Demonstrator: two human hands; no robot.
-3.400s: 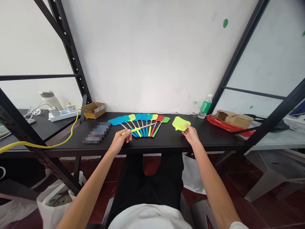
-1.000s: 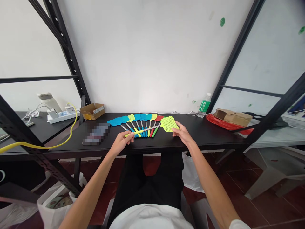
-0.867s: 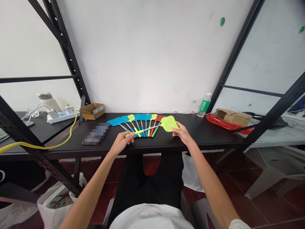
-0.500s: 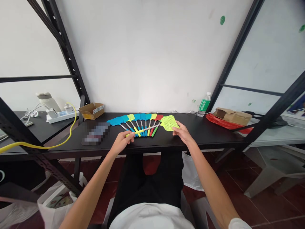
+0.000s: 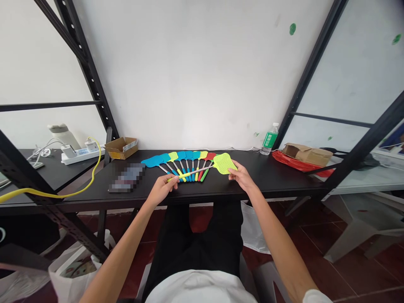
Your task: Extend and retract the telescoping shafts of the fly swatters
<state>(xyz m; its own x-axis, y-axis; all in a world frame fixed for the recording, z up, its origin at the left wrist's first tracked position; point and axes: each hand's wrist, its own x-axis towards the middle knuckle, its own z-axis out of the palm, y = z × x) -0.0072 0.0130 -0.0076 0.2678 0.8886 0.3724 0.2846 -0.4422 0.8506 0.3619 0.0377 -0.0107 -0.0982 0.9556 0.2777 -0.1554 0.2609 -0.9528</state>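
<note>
A yellow-green fly swatter (image 5: 223, 163) with a metal shaft is held between my two hands above the front of the black table. My left hand (image 5: 163, 187) is closed round its yellow handle. At the other end, my right hand (image 5: 241, 175) pinches the lower right edge of the perforated head. Behind it, several more fly swatters lie fanned out on the table, with a blue swatter (image 5: 151, 161) at the left and a red swatter (image 5: 209, 156) towards the right. Their handles point at me, and the held swatter's shaft partly covers them.
The black table (image 5: 252, 183) carries an open cardboard box (image 5: 122, 148) and a blurred flat object (image 5: 128, 177) on the left. A green-labelled bottle (image 5: 269, 139) stands at the back right, near a brown paper package (image 5: 307, 154) on red plastic. A yellow cable (image 5: 75, 194) crosses the left.
Hardly anything differs. Both hands keep the same hold on the yellow-green fly swatter, and the camera view has shifted very slightly.
</note>
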